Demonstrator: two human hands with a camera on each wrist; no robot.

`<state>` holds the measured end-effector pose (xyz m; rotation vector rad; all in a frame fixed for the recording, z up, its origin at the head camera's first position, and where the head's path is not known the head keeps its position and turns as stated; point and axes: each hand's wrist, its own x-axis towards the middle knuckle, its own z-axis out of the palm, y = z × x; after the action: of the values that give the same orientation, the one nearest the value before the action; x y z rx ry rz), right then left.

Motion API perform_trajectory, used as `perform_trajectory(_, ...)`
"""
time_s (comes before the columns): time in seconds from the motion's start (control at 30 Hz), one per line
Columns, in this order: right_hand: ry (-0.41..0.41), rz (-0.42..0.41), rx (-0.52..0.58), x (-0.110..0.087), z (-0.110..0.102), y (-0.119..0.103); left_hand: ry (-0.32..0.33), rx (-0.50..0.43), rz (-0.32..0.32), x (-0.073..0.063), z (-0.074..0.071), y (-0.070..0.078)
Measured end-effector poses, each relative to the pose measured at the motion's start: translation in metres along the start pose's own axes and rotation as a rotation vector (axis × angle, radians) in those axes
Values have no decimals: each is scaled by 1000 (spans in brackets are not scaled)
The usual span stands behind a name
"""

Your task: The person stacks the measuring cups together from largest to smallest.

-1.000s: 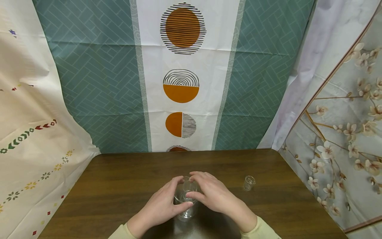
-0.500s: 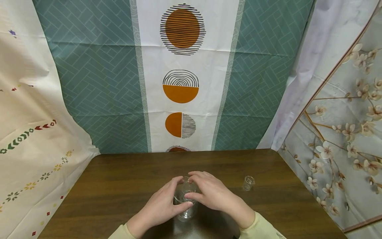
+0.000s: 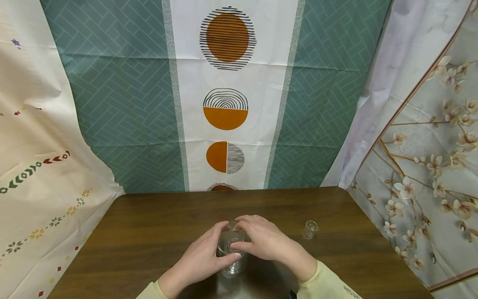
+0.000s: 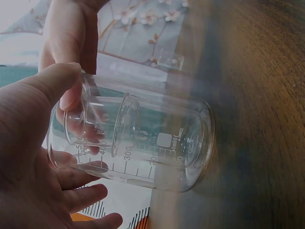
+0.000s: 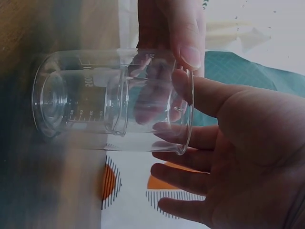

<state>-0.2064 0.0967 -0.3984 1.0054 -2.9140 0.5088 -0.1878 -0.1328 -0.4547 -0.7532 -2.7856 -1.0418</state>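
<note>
A large clear glass beaker (image 3: 232, 269) with printed graduations stands upright on the table, between both hands. My left hand (image 3: 203, 255) grips it near the rim, thumb on the near side and fingers round the far side. Inside it, a medium beaker (image 4: 164, 140) marked 100 ml stands at the bottom. My right hand (image 3: 263, 237) is over the large beaker's mouth. Its thumb and forefinger appear to pinch a smaller beaker (image 5: 147, 102) inside, just above or in the medium beaker's mouth; overlapping glass hides the exact contact. The right hand's other fingers extend outside the rim.
Another small glass beaker (image 3: 310, 229) stands to the right on the brown wooden table (image 3: 168, 216). A green and white patterned curtain (image 3: 228, 99) hangs behind the table. Floral cloths hang along its left and right sides.
The right forearm shifts slightly, and the held small beaker seems to sit a little lower. The left hand and large beaker stay in place.
</note>
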Motion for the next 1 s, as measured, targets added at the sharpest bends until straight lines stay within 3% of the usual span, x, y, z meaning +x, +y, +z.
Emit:
perform_trajectory(0.63,-90,-29,-64,9,-8,-5,3,-6,2,-1,0,1)
perform_trajectory(1.0,-102,-45,-95,14,-9,-6,-1,-11,-6,-1,0,1)
